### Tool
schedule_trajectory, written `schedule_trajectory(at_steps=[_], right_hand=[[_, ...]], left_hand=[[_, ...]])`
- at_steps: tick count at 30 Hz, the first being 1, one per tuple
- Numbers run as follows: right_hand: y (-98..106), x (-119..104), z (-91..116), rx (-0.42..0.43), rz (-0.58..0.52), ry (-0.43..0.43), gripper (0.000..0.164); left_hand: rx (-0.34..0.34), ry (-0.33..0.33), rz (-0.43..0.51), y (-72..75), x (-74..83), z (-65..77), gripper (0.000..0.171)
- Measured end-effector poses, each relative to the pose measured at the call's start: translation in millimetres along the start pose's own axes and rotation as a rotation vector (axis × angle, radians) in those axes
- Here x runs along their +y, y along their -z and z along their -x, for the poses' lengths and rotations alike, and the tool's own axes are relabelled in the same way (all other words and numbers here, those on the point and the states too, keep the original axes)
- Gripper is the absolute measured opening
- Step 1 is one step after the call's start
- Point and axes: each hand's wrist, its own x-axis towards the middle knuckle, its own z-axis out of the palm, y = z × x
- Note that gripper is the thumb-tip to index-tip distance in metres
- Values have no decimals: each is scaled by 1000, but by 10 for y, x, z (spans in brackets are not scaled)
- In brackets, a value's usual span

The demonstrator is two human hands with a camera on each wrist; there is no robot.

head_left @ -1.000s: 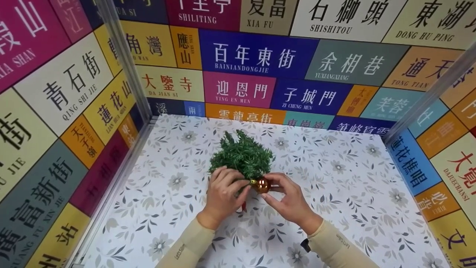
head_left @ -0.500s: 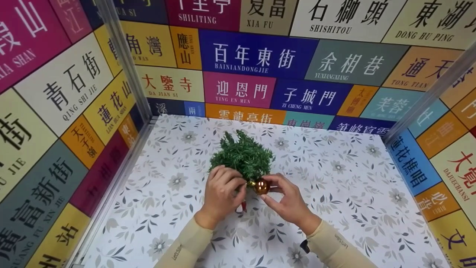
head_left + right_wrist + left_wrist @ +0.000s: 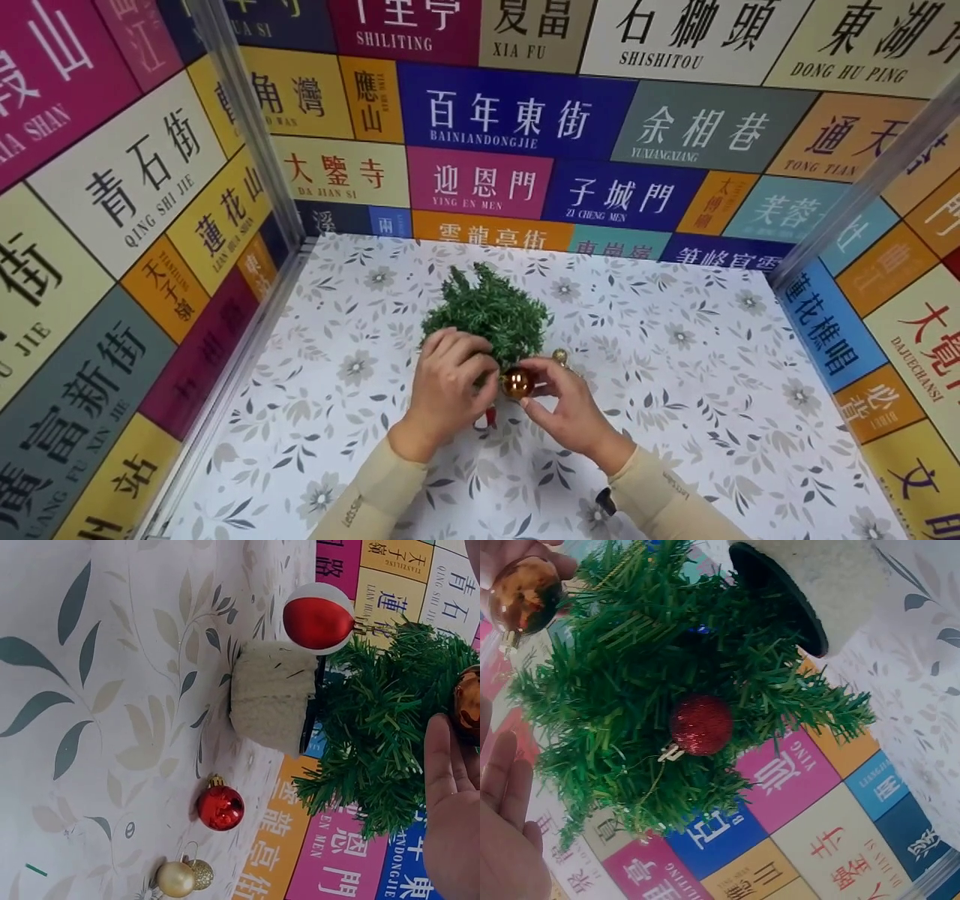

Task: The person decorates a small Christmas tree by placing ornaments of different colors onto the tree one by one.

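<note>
A shiny copper Christmas bauble (image 3: 517, 382) is between the two hands, in front of a small artificial Christmas tree (image 3: 484, 307). My right hand (image 3: 566, 405) holds its round side between thumb and fingers. At its cap end, the thumb and index finger of my left hand (image 3: 448, 386) come together, hiding the cap in the head view. A red glitter bauble (image 3: 702, 724) hangs on the tree's far side. On the near side hangs a red-and-white bauble (image 3: 319, 619). The tree stands in a whitish fabric-wrapped pot (image 3: 274, 699).
On the patterned table (image 3: 337, 450), right of the tree, lie a shiny red bauble (image 3: 220, 808), a gold bauble (image 3: 175, 880) and a gold glitter bauble (image 3: 202, 874). A green scrap (image 3: 36, 870) lies nearby. Sign-printed walls (image 3: 517, 112) enclose the back and sides.
My right hand has moved slightly left with the copper bauble, bringing its cap in behind the left fingers. A gold bauble now shows beyond the right hand. The tree stays in place.
</note>
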Motion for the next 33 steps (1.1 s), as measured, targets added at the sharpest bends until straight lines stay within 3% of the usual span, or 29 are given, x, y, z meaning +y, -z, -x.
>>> schedule_trajectory(at_steps=[8,15,21,33], right_hand=[[-42,12,-16,-16,-54,20,46],[-57,29,-24,-26,-92,-16,46],[-59,38,-32,-34,-85,-29,45],[-74,41,-75,-44,-99,31,43]], left_hand=[[-29,20,14,6,21,-11,8],[-76,69,0,10,5,27,10],[-77,82,0,13,-6,17,9],[-86,90,-11,25,-22,-11,8]])
